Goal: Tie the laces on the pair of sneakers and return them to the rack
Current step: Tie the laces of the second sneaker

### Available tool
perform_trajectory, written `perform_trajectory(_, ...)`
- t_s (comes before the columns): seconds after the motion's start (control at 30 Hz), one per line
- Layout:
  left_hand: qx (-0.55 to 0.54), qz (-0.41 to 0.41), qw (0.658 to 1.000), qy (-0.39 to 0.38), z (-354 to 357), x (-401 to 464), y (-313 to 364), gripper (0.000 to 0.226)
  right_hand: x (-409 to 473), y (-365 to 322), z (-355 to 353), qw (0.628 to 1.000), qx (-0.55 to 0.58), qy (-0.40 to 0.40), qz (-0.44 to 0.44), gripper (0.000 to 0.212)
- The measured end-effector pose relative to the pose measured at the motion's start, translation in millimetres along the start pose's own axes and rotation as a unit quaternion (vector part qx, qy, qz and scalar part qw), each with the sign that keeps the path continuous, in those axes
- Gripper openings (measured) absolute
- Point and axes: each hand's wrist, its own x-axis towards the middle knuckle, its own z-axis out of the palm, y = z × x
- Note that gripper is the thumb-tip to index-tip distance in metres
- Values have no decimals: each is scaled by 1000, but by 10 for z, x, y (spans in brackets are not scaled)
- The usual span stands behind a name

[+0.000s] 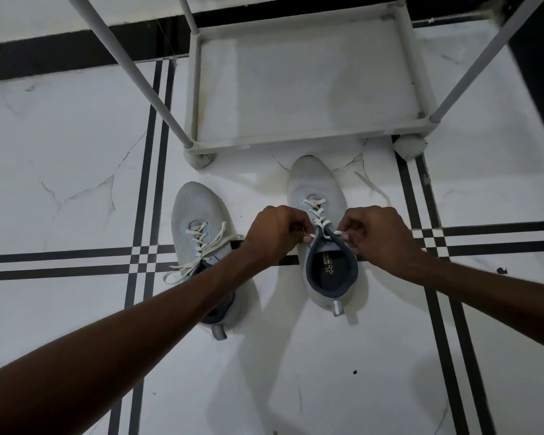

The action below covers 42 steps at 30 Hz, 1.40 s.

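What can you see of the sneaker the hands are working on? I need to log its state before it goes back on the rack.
The right-hand sneaker is pale grey perforated mesh with a dark navy collar and lining, a printed insole and a grey heel tab. It stands upright on the white tiled floor, toe just short of the rack. Its cream laces are threaded but not yet knotted. The left hand and right hand each pinch a lace end beside the tongue.

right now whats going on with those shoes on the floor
A person is crouched over a pair of grey sneakers on the tiled floor. The left hand and right hand each pinch a lace end at the top of the right sneaker, with no knot showing yet. The left sneaker sits beside it, its laces loose and trailing. The rack stands just beyond the toes, and its bottom shelf holds no shoes.
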Motion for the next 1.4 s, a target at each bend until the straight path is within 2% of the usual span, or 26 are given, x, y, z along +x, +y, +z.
perform_trajectory(0.17, 210, 17, 977, -43, -111, -119, -150, 14, 10, 239, -105, 986, -146, -33, -65, 40)
perform_trajectory(0.27, 224, 17, 972, -63, -95, -167, -167, 16, 39, 247, -88, 986, -144, -28, -72, 29)
perform_trajectory(0.3, 226, 24, 973, -49, -115, -167, -176, 14, 31, 234, -77, 989, -131, -18, -72, 21)
perform_trajectory(0.37, 223, 18, 974, 30, -161, -166, -207, 10, -26, 199, -86, 994, -77, 34, -62, 10)
perform_trajectory(0.43, 194, -57, 972, 120, -157, -170, -218, 23, -73, 152, -126, 995, -34, 92, -15, 10)
perform_trajectory(0.47, 166, -118, 972, 115, -135, -174, -201, 36, -70, 133, -143, 996, -28, 85, 28, 16)
perform_trajectory(0.5, 95, -182, 976, 78, -102, -168, -184, 48, -47, 102, -162, 995, 1, 41, 90, 28)
perform_trajectory(0.53, -20, -250, 967, 30, -56, -161, -148, 54, -14, 77, -163, 983, 69, -20, 167, 35)
perform_trajectory(0.57, -162, -313, 936, -5, -13, -157, -73, 52, 12, 32, -154, 954, 160, -77, 244, 37)
perform_trajectory(0.6, -275, -350, 895, -8, 22, -146, -20, 45, 40, -28, -148, 916, 244, -103, 302, 33)
perform_trajectory(0.63, -333, -352, 875, 16, 39, -123, 19, 34, 75, -80, -146, 888, 303, -107, 328, 26)
perform_trajectory(0.7, -354, -329, 872, 76, 18, -59, 80, 18, 155, -127, -160, 873, 365, -78, 315, 20)
perform_trajectory(0.77, -402, -297, 860, 103, -89, 4, 148, 10, 216, -162, -226, 876, 396, -47, 271, 20)
perform_trajectory(0.83, -477, -248, 839, 81, -222, 58, 219, 11, 273, -210, -331, 902, 378, -28, 208, 18)
perform_trajectory(0.9, -484, -195, 852, 44, -300, 53, 308, 20, 306, -303, -443, 932, 338, -3, 131, 17)
perform_trajectory(1.0, -416, -149, 897, 0, -276, 42, 422, 21, 330, -488, -586, 955, 295, 20, 20, 15)
perform_trajectory(1.1, -367, -127, 920, -55, -268, 62, 511, 20, 375, -609, -627, 967, 251, 13, -34, 13)
perform_trajectory(1.2, -334, -109, 932, -91, -349, 75, 563, 20, 463, -600, -566, 966, 257, -15, -36, 14)
perform_trajectory(1.3, -307, -100, 943, -79, -482, 68, 525, 29, 504, -531, -473, 928, 358, -100, 24, 26)
perform_trajectory(1.4, -307, -81, 943, -99, -630, 26, 450, 31, 508, -451, -386, 928, 338, -143, 60, 22)
